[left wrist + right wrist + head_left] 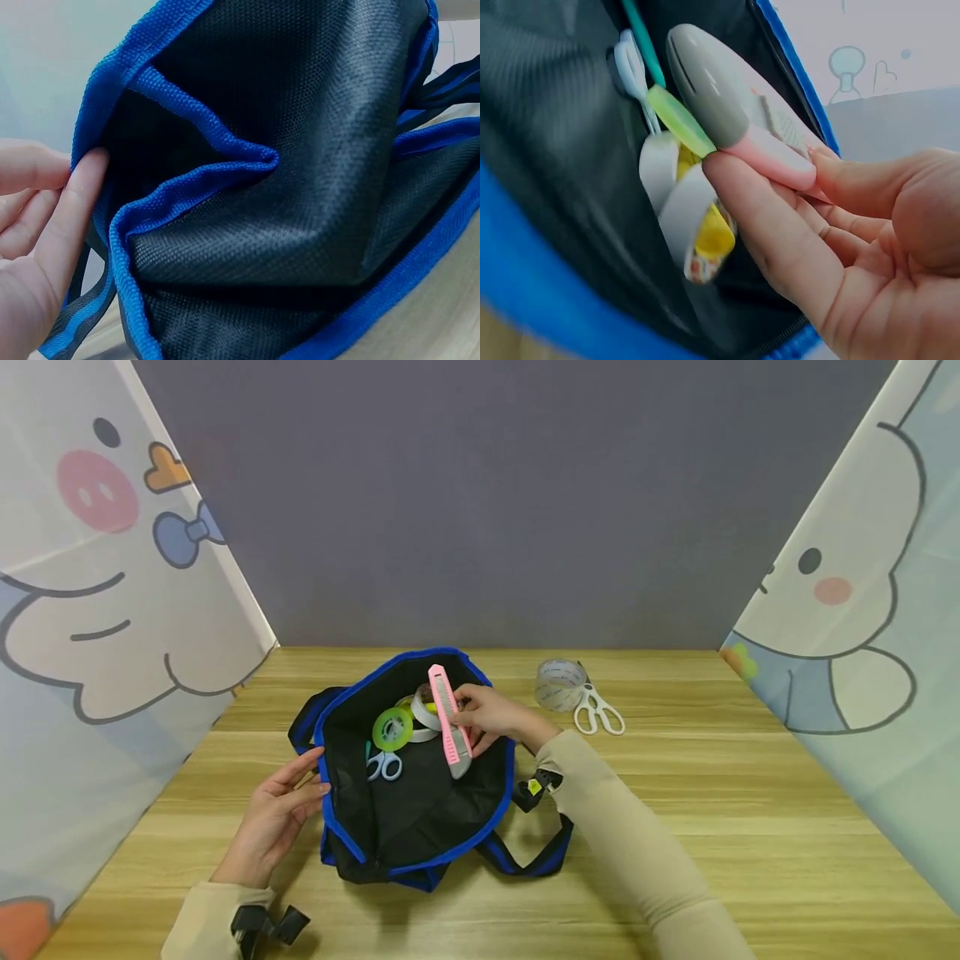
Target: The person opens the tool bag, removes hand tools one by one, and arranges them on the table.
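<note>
Two sleeves (633, 835), left fingers (297, 767) tight on one black bag's rim (112, 82), right fingers (769, 229) round one pink cutter (447, 714)

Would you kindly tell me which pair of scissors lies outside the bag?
The white-handled scissors, lying on the table beside the clear tape roll; the light-blue-handled scissors are inside the black bag.

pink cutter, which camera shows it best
The head view: it shows the pink cutter from end to end, held in the right hand. The right wrist view is closer but foreshortened, with the grey end large and the hand covering part of it. The left wrist view doesn't show it.
</note>
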Demonstrator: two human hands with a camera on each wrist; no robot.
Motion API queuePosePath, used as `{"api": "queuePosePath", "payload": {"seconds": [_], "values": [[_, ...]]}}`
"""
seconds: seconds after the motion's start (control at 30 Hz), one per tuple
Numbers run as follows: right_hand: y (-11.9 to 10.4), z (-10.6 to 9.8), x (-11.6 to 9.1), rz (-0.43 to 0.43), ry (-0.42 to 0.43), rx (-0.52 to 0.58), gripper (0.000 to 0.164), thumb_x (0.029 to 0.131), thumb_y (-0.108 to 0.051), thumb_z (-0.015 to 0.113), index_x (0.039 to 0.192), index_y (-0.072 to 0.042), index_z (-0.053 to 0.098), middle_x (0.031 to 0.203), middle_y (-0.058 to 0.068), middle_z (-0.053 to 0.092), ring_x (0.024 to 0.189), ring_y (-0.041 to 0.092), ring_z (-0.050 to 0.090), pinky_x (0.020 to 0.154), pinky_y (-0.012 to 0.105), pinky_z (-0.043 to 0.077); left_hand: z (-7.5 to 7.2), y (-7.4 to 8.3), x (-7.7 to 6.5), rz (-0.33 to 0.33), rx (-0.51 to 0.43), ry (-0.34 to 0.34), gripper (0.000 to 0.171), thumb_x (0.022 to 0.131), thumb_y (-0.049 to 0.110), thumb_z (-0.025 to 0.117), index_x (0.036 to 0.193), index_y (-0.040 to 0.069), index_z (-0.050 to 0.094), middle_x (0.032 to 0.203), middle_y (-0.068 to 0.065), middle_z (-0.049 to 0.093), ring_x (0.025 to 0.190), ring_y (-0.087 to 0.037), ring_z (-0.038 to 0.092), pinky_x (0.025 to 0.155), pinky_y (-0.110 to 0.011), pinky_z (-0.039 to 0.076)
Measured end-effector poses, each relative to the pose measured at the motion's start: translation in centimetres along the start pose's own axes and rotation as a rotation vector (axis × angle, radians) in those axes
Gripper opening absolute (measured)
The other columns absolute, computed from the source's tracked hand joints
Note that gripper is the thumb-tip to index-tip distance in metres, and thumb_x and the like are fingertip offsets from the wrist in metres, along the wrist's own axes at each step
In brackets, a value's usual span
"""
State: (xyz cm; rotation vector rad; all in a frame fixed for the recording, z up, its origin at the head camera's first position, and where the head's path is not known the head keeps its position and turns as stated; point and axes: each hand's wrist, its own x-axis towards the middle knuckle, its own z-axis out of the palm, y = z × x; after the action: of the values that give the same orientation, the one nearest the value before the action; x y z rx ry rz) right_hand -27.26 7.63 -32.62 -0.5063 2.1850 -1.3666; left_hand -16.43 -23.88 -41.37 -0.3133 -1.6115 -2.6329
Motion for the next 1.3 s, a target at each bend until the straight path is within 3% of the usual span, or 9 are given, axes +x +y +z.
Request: {"api": "queuePosePath", "payload": {"seconds": [0.17, 0.47, 1.0, 1.3], "values": [[-0.1, -1.6, -1.2, -0.004, 0.017, -0.011, 0.035, 0.105, -0.011, 0.051, 0.137, 0.0, 0.041, 0.093, 0.018, 0.059, 0.06, 0.02, 0.061, 0.061, 0.038, 0.061, -0.2, 0.0, -0.2, -0.007, 0.004, 0.016, 0.049, 0.093, -0.019, 0.051, 0.119, 0.015, 0.074, 0.115, 0.004, 0.066, 0.084, -0.011, 0.064, 0.07, -0.023, 0.058], [1.2, -4.7, -2.8, -0.046, 0.133, -0.016, 0.042, 0.104, -0.011, 0.054, 0.143, 0.003, 0.044, 0.098, 0.018, 0.061, 0.064, 0.017, 0.062, 0.058, 0.034, 0.06, -0.1, -0.1, -0.1, 0.003, 0.01, 0.005, 0.051, 0.092, -0.021, 0.05, 0.12, 0.015, 0.073, 0.11, 0.003, 0.066, 0.085, -0.011, 0.066, 0.07, -0.022, 0.058], [3.8, -10.9, -6.7, 0.004, 0.281, -0.013, 0.048, 0.104, -0.012, 0.052, 0.145, 0.009, 0.038, 0.104, 0.025, 0.06, 0.074, 0.025, 0.065, 0.059, 0.034, 0.06, -0.1, 0.3, 0.1, -0.001, 0.007, 0.018, 0.053, 0.092, -0.022, 0.051, 0.122, 0.017, 0.071, 0.108, 0.002, 0.068, 0.089, -0.012, 0.068, 0.072, -0.024, 0.058], [6.0, -14.7, -9.1, 0.034, 0.341, -0.035, 0.048, 0.105, -0.01, 0.048, 0.145, 0.013, 0.034, 0.097, 0.02, 0.062, 0.069, 0.017, 0.064, 0.064, 0.037, 0.061, -0.1, 0.1, 0.2, 0.006, -0.008, -0.003, 0.055, 0.091, -0.023, 0.05, 0.123, 0.016, 0.07, 0.109, 0.001, 0.071, 0.09, -0.013, 0.069, 0.073, -0.024, 0.058]]}}
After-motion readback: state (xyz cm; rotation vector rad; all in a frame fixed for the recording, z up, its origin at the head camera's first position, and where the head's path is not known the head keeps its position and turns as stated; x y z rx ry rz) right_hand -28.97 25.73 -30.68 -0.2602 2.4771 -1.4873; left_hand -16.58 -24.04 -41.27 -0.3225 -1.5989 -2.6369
